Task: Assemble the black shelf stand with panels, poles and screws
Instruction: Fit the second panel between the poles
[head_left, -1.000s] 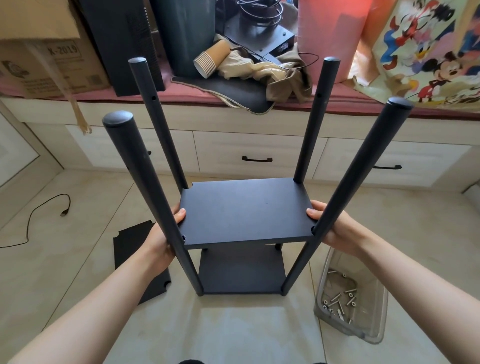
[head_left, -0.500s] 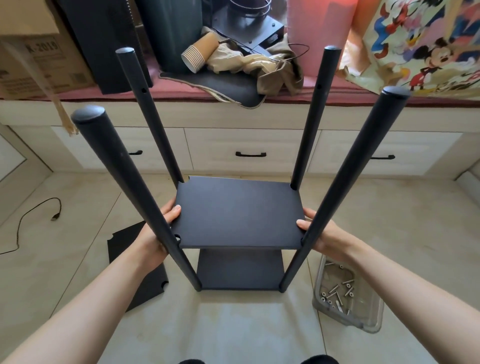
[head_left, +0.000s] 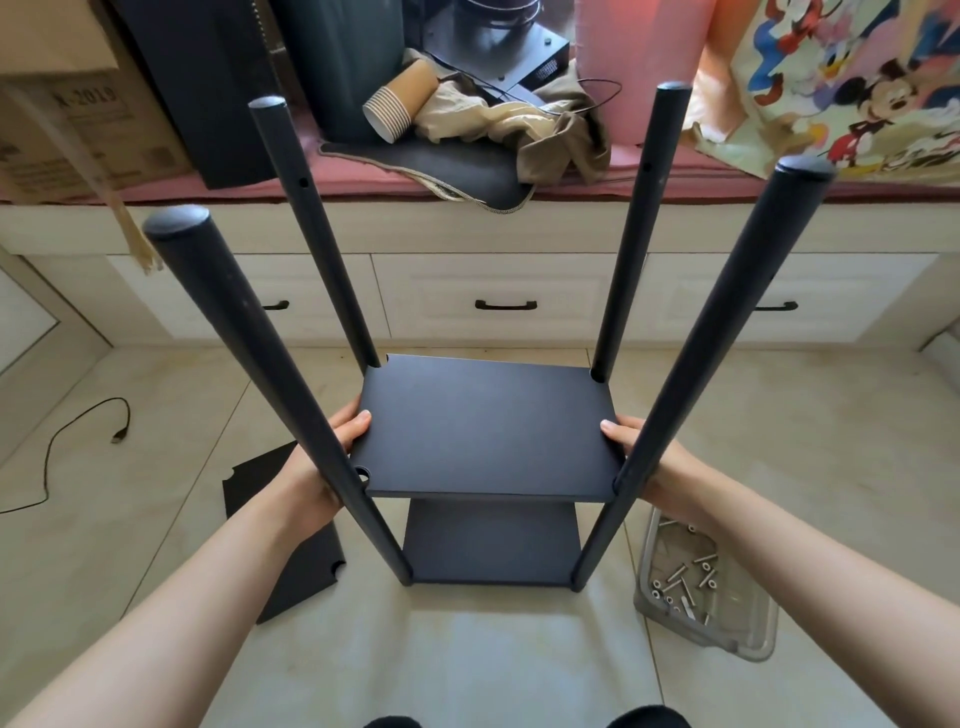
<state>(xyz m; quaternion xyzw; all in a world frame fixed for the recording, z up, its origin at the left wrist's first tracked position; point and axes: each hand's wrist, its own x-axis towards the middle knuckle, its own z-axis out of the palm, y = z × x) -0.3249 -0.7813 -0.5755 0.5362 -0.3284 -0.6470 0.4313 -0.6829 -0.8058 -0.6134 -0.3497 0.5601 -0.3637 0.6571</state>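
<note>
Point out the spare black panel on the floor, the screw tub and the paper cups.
spare panel (head_left: 280, 525), head view, its flat top face
screw tub (head_left: 748, 629), head view, its clear right wall
paper cups (head_left: 397, 106), head view, the stack's side

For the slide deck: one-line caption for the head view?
Both hands, left and right, hold the middle panel between four poles, above the bottom panel.

Two bare forearms reaching forward from the lower corners, left hand and right hand facing each other, thumbs lying flat on top (other fingers hidden underneath), each gripping a side edge of one panel.
</note>
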